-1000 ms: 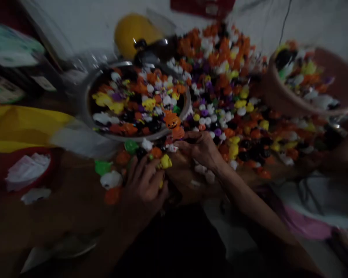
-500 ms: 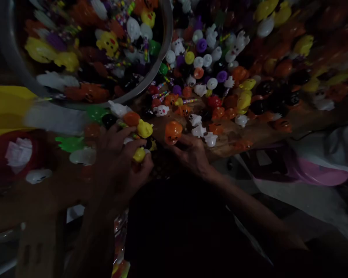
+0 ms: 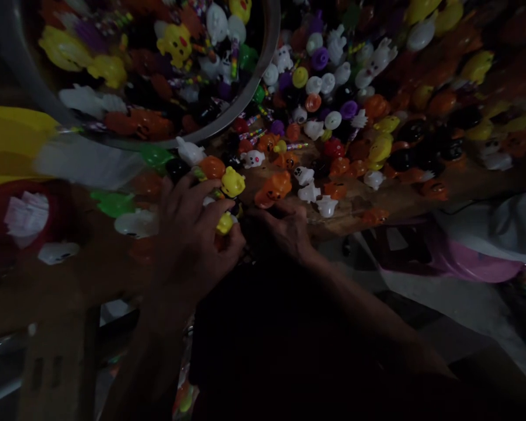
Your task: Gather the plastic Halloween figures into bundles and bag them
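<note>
I've got right hand (image 3: pixel 287 231) pinching an orange figure (image 3: pixel 275 187), left hand (image 3: pixel 193 234) a yellow figure (image 3: pixel 224 223); loose fingertips could drop either over the nearby worktop (image 3: pixel 109 278) edge.

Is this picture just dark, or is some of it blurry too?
Both. Head view: dim light, the lap nearly black; head view: faint sheen on the rim of the metal basin; head view: the upper-right toys look smeared, the orange figure by the right hand clearer.
</note>
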Demonstrator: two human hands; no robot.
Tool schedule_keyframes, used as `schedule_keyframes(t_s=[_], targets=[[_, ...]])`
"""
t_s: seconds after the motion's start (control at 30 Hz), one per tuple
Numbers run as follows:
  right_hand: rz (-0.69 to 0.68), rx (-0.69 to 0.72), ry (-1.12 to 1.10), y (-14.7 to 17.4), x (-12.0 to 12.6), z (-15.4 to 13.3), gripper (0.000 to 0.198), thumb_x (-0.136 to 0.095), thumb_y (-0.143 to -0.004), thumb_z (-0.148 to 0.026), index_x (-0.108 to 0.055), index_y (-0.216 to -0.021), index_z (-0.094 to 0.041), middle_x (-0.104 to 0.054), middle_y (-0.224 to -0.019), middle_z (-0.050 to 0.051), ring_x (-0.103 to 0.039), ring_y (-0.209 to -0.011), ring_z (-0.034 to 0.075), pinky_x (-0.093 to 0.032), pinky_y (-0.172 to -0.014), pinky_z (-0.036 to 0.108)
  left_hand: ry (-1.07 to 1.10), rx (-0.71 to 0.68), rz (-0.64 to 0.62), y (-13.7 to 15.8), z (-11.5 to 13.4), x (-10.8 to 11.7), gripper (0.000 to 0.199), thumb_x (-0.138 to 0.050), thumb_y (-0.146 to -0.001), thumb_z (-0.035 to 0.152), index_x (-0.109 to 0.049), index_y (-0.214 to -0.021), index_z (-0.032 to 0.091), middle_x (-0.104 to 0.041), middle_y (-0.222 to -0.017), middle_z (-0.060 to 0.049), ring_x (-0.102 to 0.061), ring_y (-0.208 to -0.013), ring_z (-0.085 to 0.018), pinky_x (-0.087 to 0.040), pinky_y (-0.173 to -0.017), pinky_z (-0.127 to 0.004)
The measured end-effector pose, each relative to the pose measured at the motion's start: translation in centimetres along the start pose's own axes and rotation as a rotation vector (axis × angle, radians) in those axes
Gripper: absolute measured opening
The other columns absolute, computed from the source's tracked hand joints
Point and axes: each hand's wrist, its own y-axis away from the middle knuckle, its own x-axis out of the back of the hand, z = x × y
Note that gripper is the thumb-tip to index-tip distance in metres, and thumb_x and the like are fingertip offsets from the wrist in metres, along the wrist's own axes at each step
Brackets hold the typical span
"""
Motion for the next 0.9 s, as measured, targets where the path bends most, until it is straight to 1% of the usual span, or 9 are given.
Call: schedule_keyframes(t_s=[0.1,0.23,0.33,0.5,0.6,0.67,0.73,0.83,0.9], targets=[[-0.054,0.021,0.031,-0.1,-0.1,-0.2,0.031,-0.068,-0.088,-0.046,-0.078,-0.088,-0.017,-0.076,-0.086,0.003,-0.069,-0.077,0.017,-0.054,-0.073,0.027,-0.034,-0.065,0.023,-0.1,0.3,0.2,0.030,-0.064,-0.084,0.016,-0.065,-0.113,0.018,-0.061,-0.137,-0.014,-0.048,-0.139,-0.040,-0.030,-0.123,-0.068],[-0.079,0.120,0.192,-0.2,-0.1,-0.1,0.022,-0.068,-0.089,-0.038,-0.076,-0.088,-0.017,-0.076,-0.085,0.004,-0.067,-0.076,0.017,-0.052,-0.074,0.027,-0.009,-0.061,0.017,-0.2,0.6,0.4,0.033,-0.063,-0.084,0.015,-0.063,-0.116,0.018,-0.061,-0.138,-0.014,-0.047,-0.141,-0.039,-0.029,-0.123,-0.068],[-0.080,0.161,0.252,-0.4,0.3,0.2,0.025,-0.066,-0.091,-0.040,-0.076,-0.088,-0.017,-0.074,-0.081,0.004,-0.065,-0.071,0.016,-0.051,-0.071,0.027,0.007,-0.045,0.027,-0.3,0.7,0.6,0.030,-0.061,-0.086,0.017,-0.063,-0.115,0.017,-0.063,-0.135,-0.014,-0.047,-0.141,-0.037,-0.029,-0.124,-0.067],[-0.088,0.164,0.275,-0.6,0.6,-0.1,0.029,-0.064,-0.092,-0.043,-0.073,-0.082,-0.017,-0.071,-0.078,0.004,-0.064,-0.070,0.017,-0.050,-0.069,0.028,0.045,-0.019,0.022,-0.1,0.5,0.7,0.028,-0.059,-0.089,0.020,-0.064,-0.116,0.013,-0.062,-0.133,-0.015,-0.047,-0.141,-0.036,-0.028,-0.126,-0.063],[-0.142,0.263,0.389,-0.3,0.2,-0.2,0.027,-0.057,-0.096,-0.037,-0.070,-0.081,-0.018,-0.069,-0.078,0.005,-0.062,-0.071,0.016,-0.050,-0.070,0.028,0.048,-0.004,0.019,0.1,0.3,0.9,0.027,-0.057,-0.092,0.020,-0.063,-0.117,0.011,-0.061,-0.132,-0.014,-0.046,-0.142,-0.033,-0.028,-0.126,-0.062],[-0.168,0.359,0.449,-0.2,-0.1,-0.1,0.027,-0.052,-0.099,-0.033,-0.069,-0.082,-0.018,-0.067,-0.079,0.006,-0.061,-0.072,0.016,-0.049,-0.069,0.028,0.046,-0.021,0.023,0.1,0.3,1.0,0.027,-0.058,-0.092,0.021,-0.063,-0.117,0.010,-0.060,-0.131,-0.015,-0.047,-0.140,-0.034,-0.030,-0.125,-0.062],[-0.174,0.408,0.502,-0.2,-0.3,0.1,0.030,-0.049,-0.101,-0.032,-0.069,-0.083,-0.018,-0.066,-0.079,0.006,-0.060,-0.072,0.015,-0.047,-0.069,0.027,0.047,-0.006,-0.002,-0.2,0.4,1.0,0.030,-0.058,-0.091,0.021,-0.061,-0.118,0.009,-0.060,-0.129,-0.017,-0.048,-0.140,-0.035,-0.030,-0.124,-0.062],[-0.221,0.394,0.562,-0.6,-0.1,0.4,0.032,-0.046,-0.103,-0.032,-0.068,-0.084,-0.018,-0.064,-0.080,0.005,-0.059,-0.074,0.015,-0.047,-0.070,0.027,0.052,0.049,-0.047,-0.8,1.1,1.1,0.034,-0.057,-0.089,0.019,-0.056,-0.121,0.007,-0.061,-0.128,-0.018,-0.046,-0.141,-0.035,-0.027,-0.126,-0.063],[-0.280,0.387,0.557,-1.0,0.2,0.3,0.034,-0.046,-0.103,-0.034,-0.066,-0.080,-0.019,-0.063,-0.079,0.005,-0.059,-0.074,0.015,-0.047,-0.071,0.027,0.051,0.063,-0.058,-1.1,1.6,1.4,0.043,-0.060,-0.089,0.022,-0.052,-0.129,0.007,-0.057,-0.137,-0.018,-0.040,-0.146,-0.035,-0.023,-0.127,-0.064]])
